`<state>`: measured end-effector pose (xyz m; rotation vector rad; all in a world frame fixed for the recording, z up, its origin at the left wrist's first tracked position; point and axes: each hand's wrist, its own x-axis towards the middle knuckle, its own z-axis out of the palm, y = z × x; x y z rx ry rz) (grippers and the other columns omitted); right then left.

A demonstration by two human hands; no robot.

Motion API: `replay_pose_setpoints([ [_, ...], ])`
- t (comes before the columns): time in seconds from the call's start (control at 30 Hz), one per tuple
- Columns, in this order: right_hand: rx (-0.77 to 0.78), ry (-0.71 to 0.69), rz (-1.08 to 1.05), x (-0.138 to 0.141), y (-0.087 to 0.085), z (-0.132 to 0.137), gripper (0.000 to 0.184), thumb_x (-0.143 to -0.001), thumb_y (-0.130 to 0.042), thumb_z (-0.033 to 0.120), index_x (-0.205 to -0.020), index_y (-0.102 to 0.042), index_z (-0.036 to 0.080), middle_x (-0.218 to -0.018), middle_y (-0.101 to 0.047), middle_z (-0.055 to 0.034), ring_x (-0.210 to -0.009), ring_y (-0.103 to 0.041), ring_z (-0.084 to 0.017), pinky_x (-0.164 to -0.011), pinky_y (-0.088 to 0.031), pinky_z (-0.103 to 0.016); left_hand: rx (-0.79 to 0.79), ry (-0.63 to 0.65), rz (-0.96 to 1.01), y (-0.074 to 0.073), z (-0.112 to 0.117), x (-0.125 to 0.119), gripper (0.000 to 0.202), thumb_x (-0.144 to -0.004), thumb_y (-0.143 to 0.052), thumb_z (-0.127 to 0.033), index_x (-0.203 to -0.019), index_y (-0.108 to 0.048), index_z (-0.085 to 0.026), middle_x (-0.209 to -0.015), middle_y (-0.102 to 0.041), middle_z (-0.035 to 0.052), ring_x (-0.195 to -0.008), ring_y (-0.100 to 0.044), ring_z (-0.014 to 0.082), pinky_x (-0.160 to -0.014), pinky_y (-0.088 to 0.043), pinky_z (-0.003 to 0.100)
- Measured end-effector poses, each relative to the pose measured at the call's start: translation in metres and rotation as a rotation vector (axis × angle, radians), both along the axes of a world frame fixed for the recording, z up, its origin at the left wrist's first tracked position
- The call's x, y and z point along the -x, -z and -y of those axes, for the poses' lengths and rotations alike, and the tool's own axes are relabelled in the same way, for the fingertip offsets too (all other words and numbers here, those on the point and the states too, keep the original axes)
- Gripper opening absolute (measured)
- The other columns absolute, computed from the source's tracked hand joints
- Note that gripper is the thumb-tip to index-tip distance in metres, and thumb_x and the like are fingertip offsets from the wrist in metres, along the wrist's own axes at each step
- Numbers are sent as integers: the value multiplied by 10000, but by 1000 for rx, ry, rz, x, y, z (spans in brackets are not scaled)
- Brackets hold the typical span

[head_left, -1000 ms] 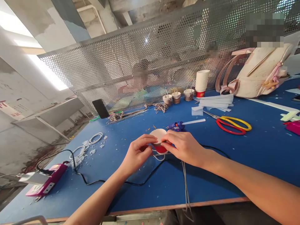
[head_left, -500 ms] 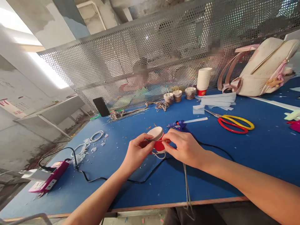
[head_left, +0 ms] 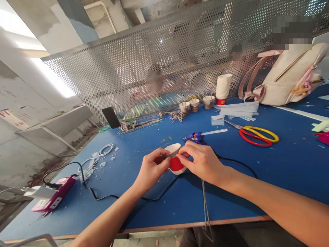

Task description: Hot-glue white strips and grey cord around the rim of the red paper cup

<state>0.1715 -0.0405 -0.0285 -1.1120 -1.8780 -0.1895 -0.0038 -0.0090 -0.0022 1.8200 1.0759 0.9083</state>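
A small paper cup, red at the bottom and white at the rim, is held just above the blue table between both hands. My left hand pinches its left side with curled fingers. My right hand grips its right side, thumb and fingers pressed to the cup. A thin grey cord runs from under my right hand and hangs over the table's front edge. A blue glue gun lies just behind the cup.
Red and yellow scissors lie at right, with white paper strips and a cup stack behind. A black cable leads to a pink power strip at left. A pale backpack leans on the perforated metal screen; people sit behind it.
The cup has tilted and turned between my hands, showing more of its red side, and sits slightly lower. Both hands keep their hold on it.
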Motion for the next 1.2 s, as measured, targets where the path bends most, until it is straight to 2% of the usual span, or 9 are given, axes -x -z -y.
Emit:
replay_pose_setpoints([
  [0.23, 127, -1, -67, 3, -1, 1, 181, -850, -518, 199, -671, -536, 186, -643, -550, 7, -562, -519, -101, -568, -401, -218, 40, 25, 31, -1, 0, -1, 96, -669, -571, -263, -701, -586, -173, -454, -508, -62, -427, -457, 77, -441, -368, 190],
  [0.47, 181, -19, -120, 2, -3, 1, 154, -825, -556, 197, -674, -530, 189, -650, -548, 15, -569, -516, -102, -566, -395, -221, 59, 38, 83, -3, 2, 0, 98, -653, -525, -219, -696, -602, -175, -476, -493, -61, -431, -458, 87, -475, -394, 216],
  [0.9, 170, -26, -144, 2, -3, 1, 139, -825, -536, 179, -687, -546, 185, -660, -555, 8, -584, -524, -107, -588, -415, -227, 10, 46, 72, 0, -1, 1, 121, -673, -632, -266, -676, -589, -153, -568, -525, -43, -451, -459, 63, -439, -357, 183],
  [1.1, 174, -118, -170, -1, -4, 2, 134, -865, -498, 197, -760, -578, 177, -709, -590, -14, -620, -554, -110, -601, -440, -228, 70, 31, 87, 3, -4, 3, 136, -724, -617, -294, -718, -576, -165, -510, -556, -39, -441, -496, 91, -419, -367, 192],
  [1.2, 162, -213, -104, 0, -7, 7, 146, -891, -474, 219, -801, -579, 175, -728, -608, -17, -597, -553, -101, -564, -441, -222, 76, -4, 96, 3, -4, 2, 136, -739, -612, -294, -734, -578, -162, -497, -569, -38, -427, -496, 93, -428, -388, 199],
])
